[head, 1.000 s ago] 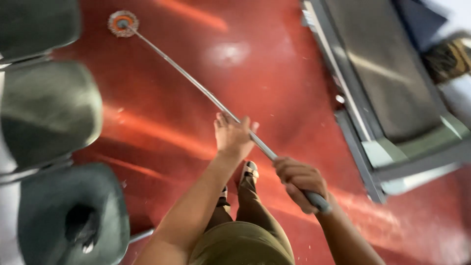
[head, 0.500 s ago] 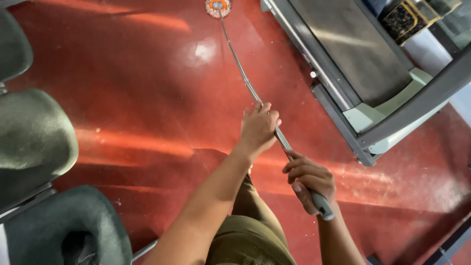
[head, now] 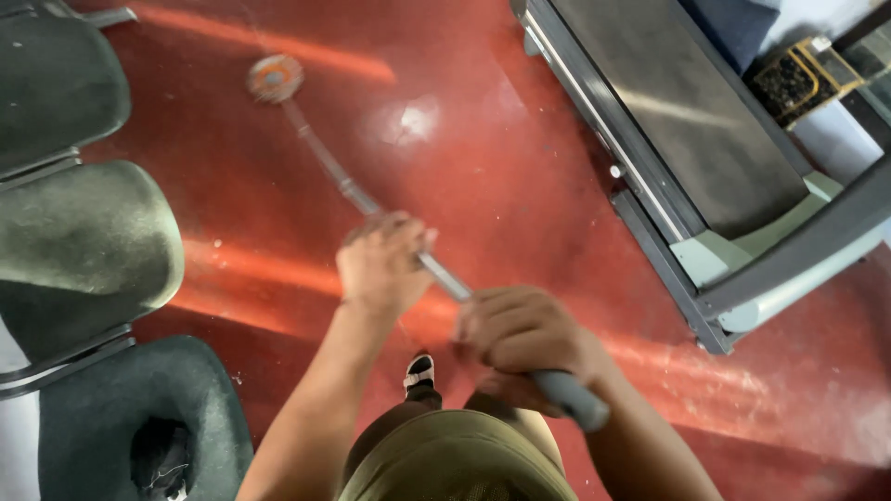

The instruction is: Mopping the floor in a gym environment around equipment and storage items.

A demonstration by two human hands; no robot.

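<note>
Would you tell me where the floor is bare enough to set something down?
The red floor is bare between the mop head and the grey treadmill, and at the lower right below the treadmill. The left edge is crowded by dark seats.

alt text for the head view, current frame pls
Seen from above, a person grips a long metal mop handle with both hands, left hand ahead of right hand, its round orange mop head on a glossy red floor. Grey-green seats line the left; a dark metal-framed platform sits upper right.
</note>
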